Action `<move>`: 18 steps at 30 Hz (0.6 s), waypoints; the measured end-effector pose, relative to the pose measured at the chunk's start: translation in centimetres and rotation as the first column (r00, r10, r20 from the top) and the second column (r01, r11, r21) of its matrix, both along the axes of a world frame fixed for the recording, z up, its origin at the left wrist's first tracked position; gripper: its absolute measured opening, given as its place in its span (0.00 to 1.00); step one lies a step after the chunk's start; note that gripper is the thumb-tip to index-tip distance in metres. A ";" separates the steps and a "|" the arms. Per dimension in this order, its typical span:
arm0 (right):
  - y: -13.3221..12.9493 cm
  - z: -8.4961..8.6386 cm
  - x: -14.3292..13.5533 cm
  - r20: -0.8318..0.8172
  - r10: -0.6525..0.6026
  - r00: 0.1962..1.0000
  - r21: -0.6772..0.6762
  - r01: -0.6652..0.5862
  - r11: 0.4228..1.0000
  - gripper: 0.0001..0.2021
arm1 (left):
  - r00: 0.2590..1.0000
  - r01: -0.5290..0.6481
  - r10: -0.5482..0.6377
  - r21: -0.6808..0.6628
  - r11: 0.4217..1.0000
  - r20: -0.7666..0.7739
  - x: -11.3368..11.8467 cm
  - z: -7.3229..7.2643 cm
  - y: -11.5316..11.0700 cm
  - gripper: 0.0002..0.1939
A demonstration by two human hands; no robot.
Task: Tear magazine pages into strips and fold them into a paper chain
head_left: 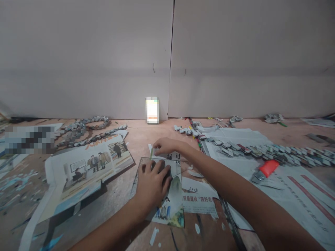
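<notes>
A sheet of printed paper (176, 195) with large black characters and painted figures lies in front of me. My left hand (153, 181) rests on it, fingers spread and bent, pressing it to the table. A thin dark-edged piece lies under that hand; its kind is unclear. My right hand (167, 145) reaches across to the sheet's far edge with its fingers curled down on the paper. Its fingertips are partly hidden. Beneath the sheet's right side a newspaper piece (200, 198) with red characters shows.
An illustrated page (91, 170) lies left. Folded-paper chains (83, 127) are behind it; another chain (246, 150) stretches right over white sheets. A red and grey tool (265, 170) lies there. A lit phone (152, 110) leans against the back wall (104, 52). Paper scraps (154, 237) lie nearby.
</notes>
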State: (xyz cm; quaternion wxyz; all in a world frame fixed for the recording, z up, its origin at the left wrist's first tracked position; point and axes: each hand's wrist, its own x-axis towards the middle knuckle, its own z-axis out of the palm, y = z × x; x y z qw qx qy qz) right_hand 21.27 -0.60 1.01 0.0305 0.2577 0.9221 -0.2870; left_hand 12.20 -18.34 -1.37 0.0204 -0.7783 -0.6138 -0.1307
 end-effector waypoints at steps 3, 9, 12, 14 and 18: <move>-0.4 0.2 -0.1 -0.010 0.000 1.000 0.020 0.001 1.000 0.08 | 1.000 -0.001 0.001 0.001 1.000 0.002 0.0 -0.1 0.0 0.17; -1.1 0.0 -0.6 -0.070 0.006 0.998 0.065 -0.001 0.998 0.08 | 1.000 -0.008 0.008 0.015 1.000 0.008 0.0 -0.1 0.0 0.17; -1.2 -0.2 -0.7 -0.100 0.015 0.995 0.076 -0.007 0.997 0.07 | 1.000 -0.007 0.007 0.014 1.000 0.014 0.0 -0.1 0.0 0.17; -1.3 -0.1 -0.7 -0.114 0.025 0.993 0.072 -0.017 0.997 0.07 | 1.000 -0.008 0.008 0.011 1.000 0.018 0.0 -0.1 0.0 0.17; -1.7 -0.1 -0.5 -0.131 0.028 0.991 0.052 -0.021 0.998 0.07 | 1.000 -0.008 0.008 0.002 1.000 0.028 0.0 -0.1 0.0 0.17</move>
